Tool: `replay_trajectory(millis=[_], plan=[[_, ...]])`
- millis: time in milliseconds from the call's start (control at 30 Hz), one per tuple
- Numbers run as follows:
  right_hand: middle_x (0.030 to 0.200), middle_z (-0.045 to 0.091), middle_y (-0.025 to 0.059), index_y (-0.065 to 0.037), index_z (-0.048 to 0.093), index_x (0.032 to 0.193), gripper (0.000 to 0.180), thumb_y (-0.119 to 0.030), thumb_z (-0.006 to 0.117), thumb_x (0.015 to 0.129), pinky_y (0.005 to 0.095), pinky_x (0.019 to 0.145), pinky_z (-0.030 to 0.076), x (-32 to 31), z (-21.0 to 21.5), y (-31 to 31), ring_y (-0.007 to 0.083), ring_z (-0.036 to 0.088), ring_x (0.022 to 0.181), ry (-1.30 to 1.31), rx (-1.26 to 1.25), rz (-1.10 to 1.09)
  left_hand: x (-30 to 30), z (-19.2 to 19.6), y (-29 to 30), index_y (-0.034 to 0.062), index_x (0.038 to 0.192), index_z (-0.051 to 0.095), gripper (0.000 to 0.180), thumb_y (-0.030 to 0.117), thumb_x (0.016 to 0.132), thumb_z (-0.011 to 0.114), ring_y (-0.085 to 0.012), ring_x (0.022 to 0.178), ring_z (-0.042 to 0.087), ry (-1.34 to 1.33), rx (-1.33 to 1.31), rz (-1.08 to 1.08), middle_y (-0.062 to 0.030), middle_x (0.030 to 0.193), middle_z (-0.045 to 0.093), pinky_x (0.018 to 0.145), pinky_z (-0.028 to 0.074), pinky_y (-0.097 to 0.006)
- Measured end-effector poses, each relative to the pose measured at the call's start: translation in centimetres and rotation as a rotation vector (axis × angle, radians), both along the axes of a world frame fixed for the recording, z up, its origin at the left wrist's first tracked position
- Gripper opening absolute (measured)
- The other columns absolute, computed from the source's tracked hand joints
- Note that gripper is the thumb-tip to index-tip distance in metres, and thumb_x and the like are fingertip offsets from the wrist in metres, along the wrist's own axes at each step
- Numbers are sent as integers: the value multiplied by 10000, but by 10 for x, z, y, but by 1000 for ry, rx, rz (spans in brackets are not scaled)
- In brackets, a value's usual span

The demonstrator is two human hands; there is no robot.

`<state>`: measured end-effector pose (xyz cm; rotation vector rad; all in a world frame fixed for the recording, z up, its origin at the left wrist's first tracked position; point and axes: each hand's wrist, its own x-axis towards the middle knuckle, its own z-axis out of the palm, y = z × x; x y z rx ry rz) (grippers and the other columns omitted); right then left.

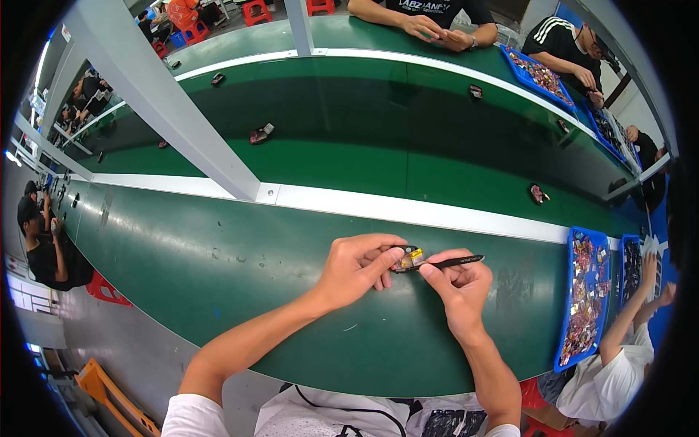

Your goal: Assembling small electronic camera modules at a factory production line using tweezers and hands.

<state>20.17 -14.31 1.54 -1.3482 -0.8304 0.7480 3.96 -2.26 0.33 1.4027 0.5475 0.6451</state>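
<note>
Our left hand (357, 265) pinches a small dark device (408, 257), yellow part (416, 254) exposed, above the green table (408, 349); our right hand (460, 285) grips a slim black tool (466, 261) beside it: work begun, we judge, unfinished.

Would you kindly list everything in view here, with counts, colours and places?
Worktable: one, green, nearest
Belt: one, green, beyond the worktable
Rails: two, white, along the belt
Posts: several, grey, at the belt
Loose gadgets: several, dark, on the belt
Trays: at least four, blue, right side
Stools: several, red, around
Frame: one, orange, lower left
Other people: several, mostly dark clothing, around
Held gadget: one, black and yellow, centre
Pen-shaped tool: one, black, centre
Left hand: one, bare, on the held gadget
Right hand: one, bare, holding the pen-shaped tool
</note>
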Motion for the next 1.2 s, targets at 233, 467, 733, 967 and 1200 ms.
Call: replay_trajectory(millis=[233,467,733,967,1200], plan=[[846,757,67,-2,746,869,104,38,817,804,191,451,293,-5,-3,-1,12,416,476,-345,190,-37,-3,-4,6,-84,1192,681,258,98,1027,602,-142,616,677,-10,-49,-58,-122,860,712,526,550,-252],[893,778,96,-11,757,847,124,54,825,768,202,440,305,-5,-4,1,30,424,462,-427,206,-13,-4,-2,5,-83,1180,688,247,92,1026,605,-135,598,666,-32,-74,-73,-113,807,705,509,542,-251],[881,777,88,-15,762,844,128,52,831,760,208,439,304,-3,-3,1,29,417,458,-429,202,-2,-5,-1,4,-78,1158,700,232,87,1023,610,-118,566,649,-47,-69,-80,-106,784,704,449,498,-238],[876,778,80,-19,763,844,129,42,838,758,208,436,302,-4,-3,1,33,421,454,-442,203,-7,-5,0,5,-79,1159,698,229,79,1023,605,-117,563,649,-37,-62,-74,-106,787,705,440,484,-232],[875,779,77,-21,764,847,125,37,837,763,209,433,301,-4,-4,1,32,423,454,-424,192,-15,-5,1,5,-89,1164,691,235,76,1023,599,-119,564,653,-36,-60,-75,-114,802,709,440,489,-232]])
